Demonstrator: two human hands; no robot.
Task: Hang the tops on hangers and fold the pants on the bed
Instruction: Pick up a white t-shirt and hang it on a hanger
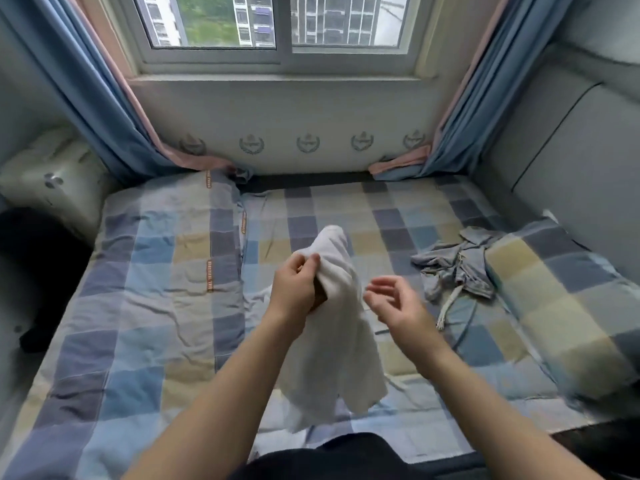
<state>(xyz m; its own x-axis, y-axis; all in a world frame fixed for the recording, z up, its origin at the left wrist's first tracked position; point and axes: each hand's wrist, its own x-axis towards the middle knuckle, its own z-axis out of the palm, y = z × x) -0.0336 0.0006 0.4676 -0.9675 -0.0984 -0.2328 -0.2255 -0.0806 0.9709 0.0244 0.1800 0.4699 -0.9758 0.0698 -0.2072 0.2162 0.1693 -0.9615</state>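
A white garment (337, 327) hangs in the air over the middle of the bed (138, 323). My left hand (298, 285) grips its upper part, and the cloth drapes down past my wrist. Just to the right of the cloth, my right hand (394, 299) hovers with loosely curled fingers, holding nothing. A crumpled grey garment with a white drawstring (457, 268) lies on the bed at the right. No hanger is in view.
A checked quilt (156, 271) covers the left half of the bed, and a checked pillow (561, 292) lies at the right. A padded headboard (571, 161) stands on the right. Blue curtains (104, 109) flank the window wall behind.
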